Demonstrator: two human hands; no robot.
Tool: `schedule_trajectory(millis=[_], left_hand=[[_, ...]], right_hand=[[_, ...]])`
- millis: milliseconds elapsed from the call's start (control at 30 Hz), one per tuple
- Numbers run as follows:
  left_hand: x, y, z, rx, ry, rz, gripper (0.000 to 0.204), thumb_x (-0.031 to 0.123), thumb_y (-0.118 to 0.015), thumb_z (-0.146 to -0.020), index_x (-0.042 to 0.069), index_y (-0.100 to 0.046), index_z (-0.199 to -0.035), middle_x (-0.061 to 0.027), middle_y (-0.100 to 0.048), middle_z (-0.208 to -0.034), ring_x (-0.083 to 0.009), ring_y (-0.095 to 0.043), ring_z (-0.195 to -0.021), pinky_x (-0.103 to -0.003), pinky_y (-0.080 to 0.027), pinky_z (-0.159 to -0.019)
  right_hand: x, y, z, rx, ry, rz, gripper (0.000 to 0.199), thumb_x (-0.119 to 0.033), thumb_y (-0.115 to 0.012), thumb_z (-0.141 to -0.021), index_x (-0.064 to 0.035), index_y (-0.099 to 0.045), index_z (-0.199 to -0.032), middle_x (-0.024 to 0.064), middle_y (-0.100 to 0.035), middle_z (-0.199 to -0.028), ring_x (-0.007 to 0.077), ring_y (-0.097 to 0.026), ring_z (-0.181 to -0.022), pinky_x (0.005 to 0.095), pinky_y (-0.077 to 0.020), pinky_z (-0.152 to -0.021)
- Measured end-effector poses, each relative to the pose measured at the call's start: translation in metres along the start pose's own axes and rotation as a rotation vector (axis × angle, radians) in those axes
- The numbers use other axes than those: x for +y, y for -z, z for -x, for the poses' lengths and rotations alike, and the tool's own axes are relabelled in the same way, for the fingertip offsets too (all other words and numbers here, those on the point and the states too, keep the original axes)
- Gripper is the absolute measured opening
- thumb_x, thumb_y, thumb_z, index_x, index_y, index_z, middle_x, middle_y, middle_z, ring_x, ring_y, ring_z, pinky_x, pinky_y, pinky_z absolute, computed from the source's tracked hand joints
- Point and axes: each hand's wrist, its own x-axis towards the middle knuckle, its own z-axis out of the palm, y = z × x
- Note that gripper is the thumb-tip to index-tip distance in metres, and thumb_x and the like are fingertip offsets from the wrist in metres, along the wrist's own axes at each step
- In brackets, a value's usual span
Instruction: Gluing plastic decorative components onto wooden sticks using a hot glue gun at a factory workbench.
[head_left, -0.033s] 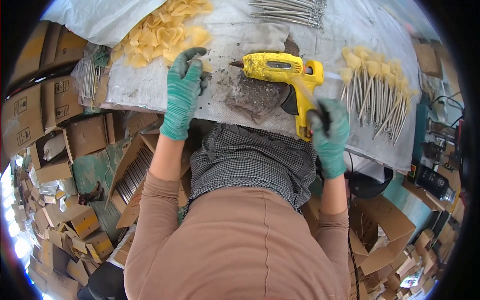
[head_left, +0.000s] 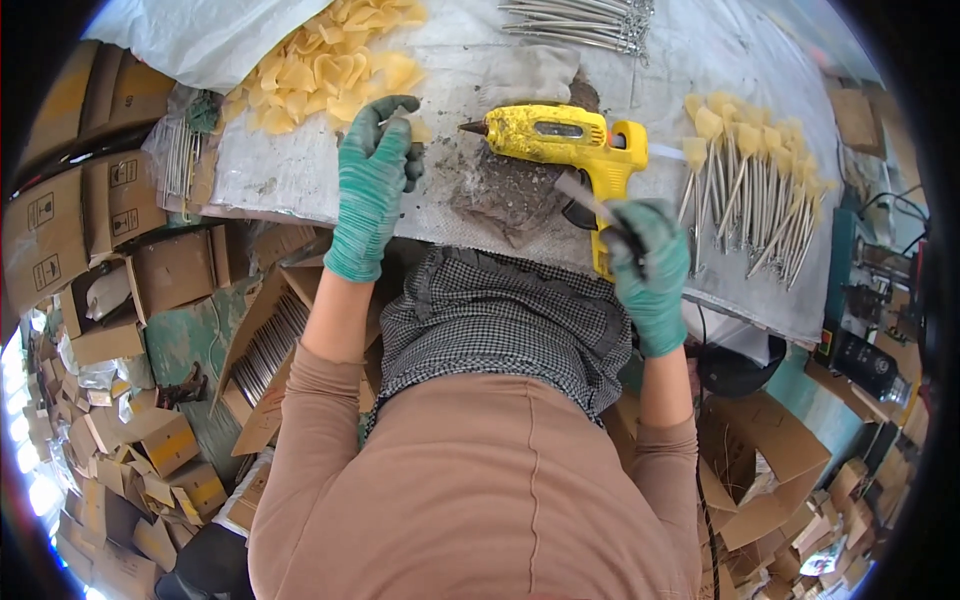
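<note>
My left hand [head_left: 372, 185], in a green glove with dark fingertips, is closed on a pale yellow curved piece [head_left: 420, 130] at the near edge of a pile of similar thin pieces [head_left: 315, 75]. My right hand [head_left: 650, 265], gloved alike, is closed on a thin greyish rod [head_left: 585, 197], blurred by motion. The rod slants up and left, crossing in front of the trigger of a yellow glue gun [head_left: 545, 135]. The gun's nozzle points left, and its handle passes partly behind my right hand. A dirty grey cloth lump [head_left: 505, 195] lies below the gun.
To the right lie several metal stems [head_left: 745, 190] with yellow cupped heads. Bare metal stems [head_left: 590, 22] lie at the table's far side. Cardboard boxes [head_left: 120, 200] crowd the left, and an open box [head_left: 765, 460] stands below right. A black cable [head_left: 703, 430] hangs by my right arm.
My right hand has shifted slightly left, bringing the rod more plainly across the glue gun's trigger. My left hand has moved a little to the right with the yellow piece.
</note>
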Motion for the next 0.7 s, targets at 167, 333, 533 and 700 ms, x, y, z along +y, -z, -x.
schedule_trajectory(millis=[167, 333, 533, 700], left_hand=[[0.013, -0.013, 0.009, -0.028, 0.206, 0.219, 0.022, 0.023, -0.054, -0.096, 0.007, -0.055, -0.111, 0.0032, -0.057, -0.072, -0.0005, -0.047, -0.054, -0.014, -0.036, -0.046], [0.016, -0.015, 0.009, -0.068, 0.191, 0.226, 0.020, 0.023, -0.051, -0.098, 0.006, -0.050, -0.109, 0.0013, -0.056, -0.071, -0.0020, -0.049, -0.053, -0.016, -0.040, -0.046], [0.020, -0.018, 0.009, -0.068, 0.196, 0.208, 0.018, 0.022, -0.051, -0.098, 0.006, -0.050, -0.108, 0.0011, -0.056, -0.071, -0.0027, -0.048, -0.053, -0.017, -0.041, -0.047], [0.019, -0.020, 0.008, -0.062, 0.152, 0.201, 0.017, 0.020, -0.049, -0.099, 0.005, -0.050, -0.107, 0.0003, -0.055, -0.073, -0.0032, -0.049, -0.056, -0.017, -0.041, -0.048]], right_hand=[[-0.001, -0.014, -0.020, -0.149, 0.318, 0.068, 0.025, -0.034, -0.057, -0.086, -0.0102, -0.060, -0.095, 0.0075, -0.065, -0.111, 0.0277, -0.062, -0.104, 0.0384, -0.0478, -0.082], [0.000, -0.017, -0.020, -0.189, 0.363, 0.007, 0.024, -0.033, -0.061, -0.081, -0.0109, -0.059, -0.091, 0.0062, -0.066, -0.111, 0.0282, -0.063, -0.103, 0.0406, -0.0470, -0.084], [0.000, -0.017, -0.014, -0.203, 0.317, -0.010, 0.025, -0.035, -0.065, -0.079, -0.0123, -0.060, -0.088, 0.0044, -0.067, -0.101, 0.0251, -0.065, -0.097, 0.0381, -0.0445, -0.077], [-0.001, -0.016, -0.013, -0.210, 0.301, -0.012, 0.026, -0.036, -0.067, -0.077, -0.0126, -0.061, -0.088, 0.0031, -0.066, -0.097, 0.0243, -0.064, -0.094, 0.0375, -0.0423, -0.074]])
